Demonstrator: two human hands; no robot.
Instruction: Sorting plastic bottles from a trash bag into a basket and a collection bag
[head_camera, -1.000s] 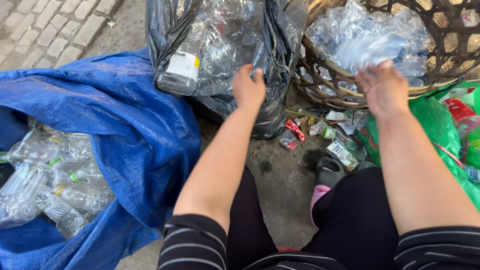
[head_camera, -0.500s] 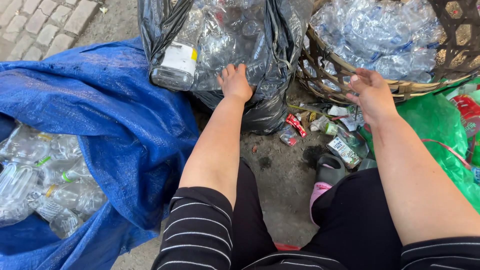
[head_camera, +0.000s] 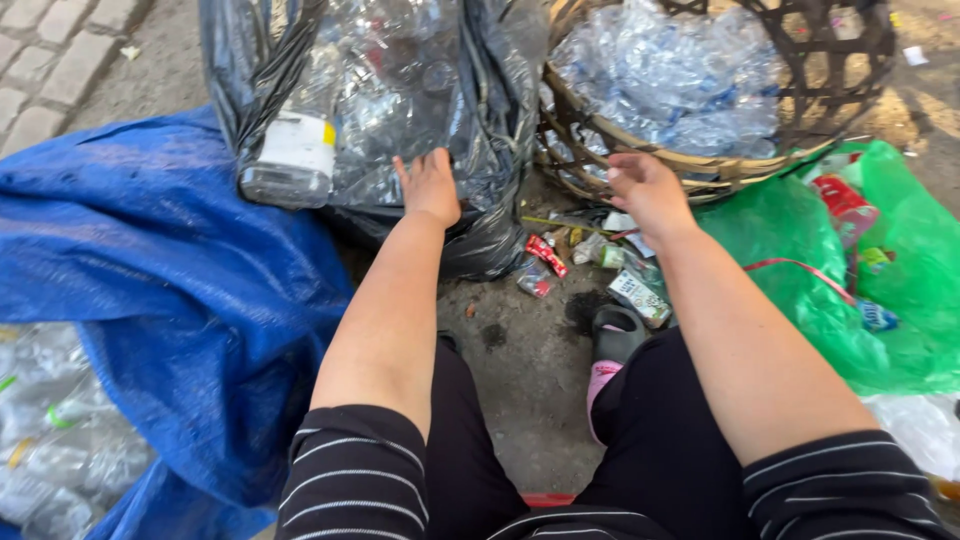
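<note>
Head view, looking down. We see the left hand (head_camera: 430, 187) laid flat, fingers spread and open, against the front of a black plastic sack (head_camera: 480, 150); it grips nothing. The right hand (head_camera: 645, 190) hangs at about 3 o'clock from the left, fingers loosely curled and empty, just short of the rim of a woven basket (head_camera: 600, 150). The sack stands at 12 o'clock, stuffed with crushed clear bottles; a white-labelled bottle (head_camera: 290, 155) lies in its mouth at 10 o'clock of the left hand. The basket, at 1 o'clock, holds crushed clear plastic bottles (head_camera: 680, 80). Between the hands, on the ground at 6 o'clock of the right hand, we note scattered wrappers (head_camera: 545, 255) and a sandal (head_camera: 615, 335). A blue tarpaulin (head_camera: 170, 280) spreads at 9 o'clock, a green plastic bag (head_camera: 830, 280) at 3 o'clock.
</note>
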